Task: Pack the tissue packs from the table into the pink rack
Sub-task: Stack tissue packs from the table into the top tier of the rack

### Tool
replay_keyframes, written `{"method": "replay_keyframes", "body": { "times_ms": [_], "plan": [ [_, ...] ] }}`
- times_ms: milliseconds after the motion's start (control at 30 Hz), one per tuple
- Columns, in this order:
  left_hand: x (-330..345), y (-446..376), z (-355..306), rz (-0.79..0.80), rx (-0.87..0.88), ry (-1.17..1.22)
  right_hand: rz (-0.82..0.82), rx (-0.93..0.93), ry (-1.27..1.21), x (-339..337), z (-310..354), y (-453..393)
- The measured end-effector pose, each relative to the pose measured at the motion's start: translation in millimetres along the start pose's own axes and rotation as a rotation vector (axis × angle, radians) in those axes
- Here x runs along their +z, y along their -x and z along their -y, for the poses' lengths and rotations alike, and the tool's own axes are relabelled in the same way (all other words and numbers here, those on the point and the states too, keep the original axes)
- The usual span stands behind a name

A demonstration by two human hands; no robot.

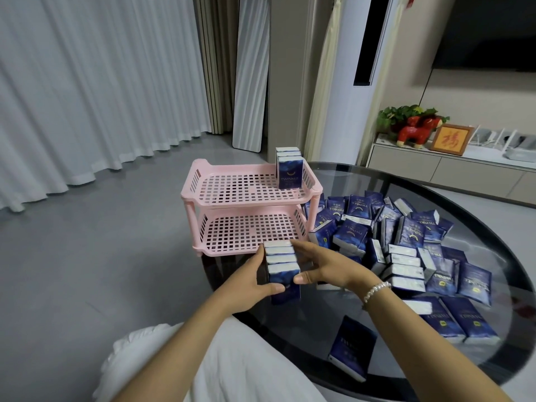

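Curtains hang at far left; nearer, the pink rack (249,207) stands on the bench (478,221) edge, a few packs upright in its top tier's far right corner. Just before its lower tier, the left hand (255,282) and right hand (324,264) clamp a row of tissue packs (282,264) between them, each grip curled around it. Loose packs (406,242) lie heaped to the right. Squeezed only sideways, the row's middle packs could buckle out, or snag the tier's rim.
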State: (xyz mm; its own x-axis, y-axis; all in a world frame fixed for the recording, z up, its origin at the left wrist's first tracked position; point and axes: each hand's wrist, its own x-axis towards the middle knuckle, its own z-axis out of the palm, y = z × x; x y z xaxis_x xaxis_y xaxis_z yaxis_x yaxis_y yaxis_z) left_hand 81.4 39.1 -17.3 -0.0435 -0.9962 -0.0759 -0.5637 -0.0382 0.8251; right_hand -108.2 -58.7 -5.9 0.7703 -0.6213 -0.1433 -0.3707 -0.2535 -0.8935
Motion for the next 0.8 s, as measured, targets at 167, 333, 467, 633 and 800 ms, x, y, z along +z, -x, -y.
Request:
{"method": "replay_keyframes", "body": {
  "times_ms": [167, 333, 467, 633, 800],
  "plan": [
    [-15.5, 0.1, -20.1, -0.057, 0.086, 0.042, -0.052, -0.081, 0.021, -18.1, 26.4, 16.7],
    [-38.8, 0.5, -59.8, -0.088, 0.201, 0.051, -0.1, -0.146, 0.063, -43.1, 61.8, 31.3],
    [-56.6, -11.2, -84.0, -0.113, 0.24, 0.068, -0.147, -0.196, 0.034, -60.1, 81.6, 30.6],
    [-73.1, -38.3, -103.0, -0.133, 0.237, 0.142, -0.222, -0.237, -0.017, -79.3, 91.9, 9.9],
    [-84.8, -74.1, -111.5, -0.148, 0.211, 0.219, -0.262, -0.233, -0.142, -95.0, 93.1, -19.3]
  ]
}}
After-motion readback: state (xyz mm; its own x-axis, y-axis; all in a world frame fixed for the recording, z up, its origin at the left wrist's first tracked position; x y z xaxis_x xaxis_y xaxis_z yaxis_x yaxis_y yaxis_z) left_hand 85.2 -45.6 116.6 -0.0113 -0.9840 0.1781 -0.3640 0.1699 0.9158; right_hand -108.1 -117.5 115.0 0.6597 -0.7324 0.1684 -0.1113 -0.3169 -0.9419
